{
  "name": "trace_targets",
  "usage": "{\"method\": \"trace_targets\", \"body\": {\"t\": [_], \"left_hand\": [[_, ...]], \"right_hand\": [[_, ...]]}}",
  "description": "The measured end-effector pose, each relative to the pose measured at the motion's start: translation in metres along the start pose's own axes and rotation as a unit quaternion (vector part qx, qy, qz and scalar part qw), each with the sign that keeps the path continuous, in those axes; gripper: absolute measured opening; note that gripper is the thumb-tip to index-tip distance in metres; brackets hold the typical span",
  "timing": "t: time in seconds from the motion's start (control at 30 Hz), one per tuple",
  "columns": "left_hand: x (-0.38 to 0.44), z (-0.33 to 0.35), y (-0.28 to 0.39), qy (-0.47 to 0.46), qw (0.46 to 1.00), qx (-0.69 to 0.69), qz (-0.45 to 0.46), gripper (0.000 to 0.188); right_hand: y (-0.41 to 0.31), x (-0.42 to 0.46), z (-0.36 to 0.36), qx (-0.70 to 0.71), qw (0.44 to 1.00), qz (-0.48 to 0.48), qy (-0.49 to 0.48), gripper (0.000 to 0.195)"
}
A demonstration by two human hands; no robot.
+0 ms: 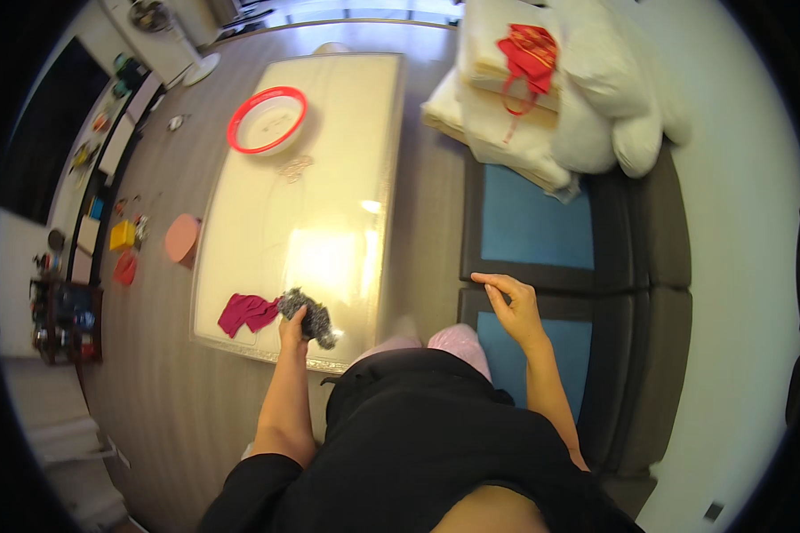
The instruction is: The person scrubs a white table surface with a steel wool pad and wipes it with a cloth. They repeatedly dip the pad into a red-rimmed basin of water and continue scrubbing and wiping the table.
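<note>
My left hand (pixel 295 328) grips a crumpled, speckled black-and-grey cloth (pixel 310 318) over the near end of a long table with a clear, shiny cover (pixel 253 220). A crumpled magenta cloth (pixel 245 314) lies on the table just left of it, by the near left corner. My right hand (pixel 515 305) is raised over the sofa side, thumb and forefinger extended close to each other; no object shows between them. Towards the table's far end stands a white basin with a red rim (pixel 235 136), and a small crumpled piece of clear or pinkish material (pixel 296 169) lies near it.
To the right runs a dark sofa (pixel 633 246) with blue seat panels (pixel 539 220); folded bedding (pixel 500 130), white bags (pixel 593 73) and a red bag (pixel 531 56) are piled at its far end. On the left are a pink round stool (pixel 182 238), a yellow box (pixel 123 235) and a standing fan (pixel 203 68).
</note>
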State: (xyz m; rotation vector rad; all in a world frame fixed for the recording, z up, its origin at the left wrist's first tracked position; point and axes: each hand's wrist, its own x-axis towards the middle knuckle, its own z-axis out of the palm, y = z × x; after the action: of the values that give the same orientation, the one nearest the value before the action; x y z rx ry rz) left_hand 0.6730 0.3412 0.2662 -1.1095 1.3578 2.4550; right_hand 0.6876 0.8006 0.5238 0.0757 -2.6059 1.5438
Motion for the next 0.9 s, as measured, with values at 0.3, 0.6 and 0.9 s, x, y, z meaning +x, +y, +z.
{"method": "trace_targets", "body": {"t": [0.3,0.6,0.9], "left_hand": [[0.011,0.113,0.031,-0.019,0.960,-0.274,0.062,0.048],[0.049,0.257,0.008,0.128,0.917,-0.337,0.168,0.042],[0.130,0.384,0.020,0.256,0.905,-0.261,0.219,0.032]], "right_hand": [[0.026,0.205,0.080,0.043,0.943,-0.123,-0.307,0.025],[0.057,0.376,0.169,0.023,0.752,-0.142,-0.644,0.045],[0.124,0.427,0.264,0.077,0.770,-0.202,-0.600,0.093]]}}
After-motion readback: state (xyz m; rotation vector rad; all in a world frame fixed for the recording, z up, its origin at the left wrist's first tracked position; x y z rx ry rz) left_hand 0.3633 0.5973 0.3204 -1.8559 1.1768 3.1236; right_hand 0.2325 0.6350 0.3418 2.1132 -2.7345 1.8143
